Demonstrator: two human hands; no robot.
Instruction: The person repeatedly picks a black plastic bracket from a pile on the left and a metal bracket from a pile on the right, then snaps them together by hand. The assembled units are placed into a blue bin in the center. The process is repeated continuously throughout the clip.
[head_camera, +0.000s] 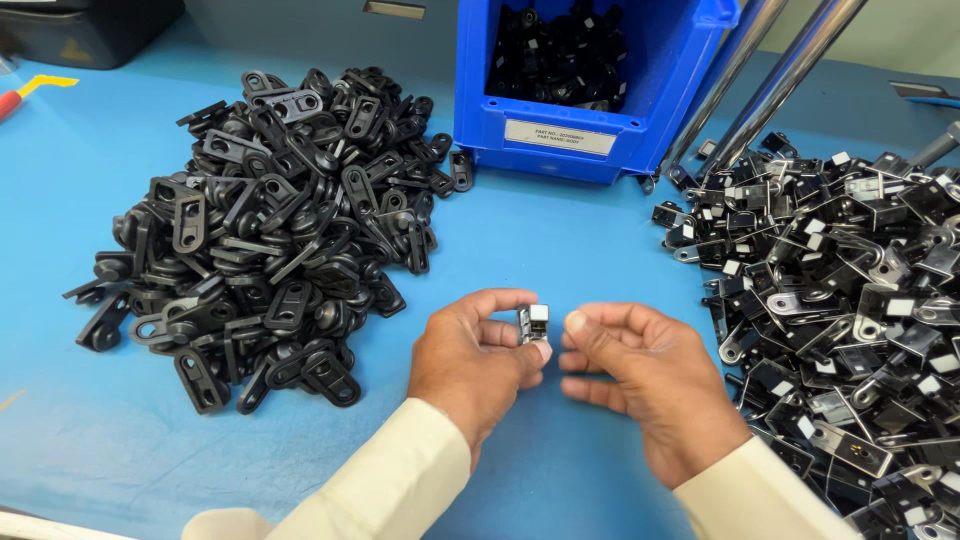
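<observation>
Table: a blue work surface (560, 240) ran under everything, with a bare strip down the middle, between the two heaps, where the hands worked.
Left heap: a broad pile of black plastic brackets (270, 230) lay well apart from the hands, its near edge just left of the left wrist.
Right heap: a pile of metal clips (840, 290) with pale tabs crowded the right side, its edge just beside the right hand.
Bin: a blue bin (590, 80) stood at the far side, holding more dark parts, with two slanted metal tubes (770, 70) to its right.
Left hand: the left hand (475, 360) pinched a small metal clip (533, 322) between thumb and fingers, held above the bare strip.
Right hand: the right hand (640, 385) was curled, fingertips just beside the clip; whether they touched it could not be told, and it held nothing else.
Handling: the clip looked light, stiff and smooth, likely slippery on its flat faces; gripping across its narrow sides seemed safest.
Room: free space lay toward the person and in the middle; both heaps hemmed in sideways moves.
</observation>
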